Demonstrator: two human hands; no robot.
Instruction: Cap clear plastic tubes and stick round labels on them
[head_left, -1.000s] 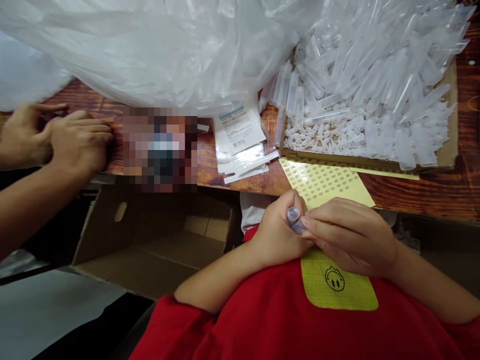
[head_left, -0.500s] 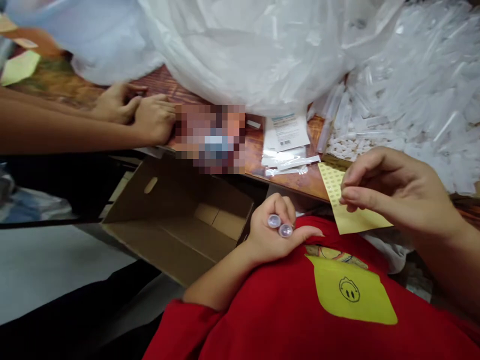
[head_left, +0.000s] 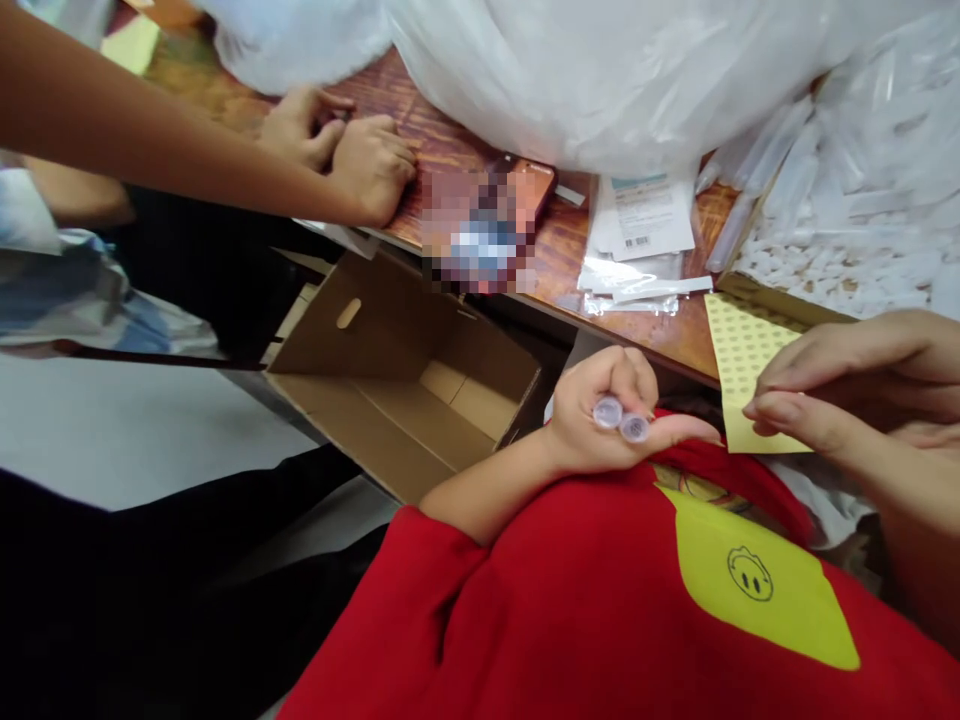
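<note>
My left hand is closed around two clear plastic tubes, their round ends facing up and its thumb stretched out to the right. It rests against the front of the red shirt. On the right, my right hand has thumb and forefinger pinched together. Whatever may be between those fingertips is too small to make out. Behind them a yellow sheet of small printed stickers hangs at the table's edge, partly covered by the hand.
On the wooden table are a large white plastic bag, clear packets with printed cards, a box of small white pieces and tubes, and a blurred-out phone. A co-worker's hands rest at left. An open cardboard box stands below.
The view has swung, so the scene sits farther right and a little higher. My left hand keeps its tubes; my right hand, still pinched, is slightly lower against the sticker sheet.
</note>
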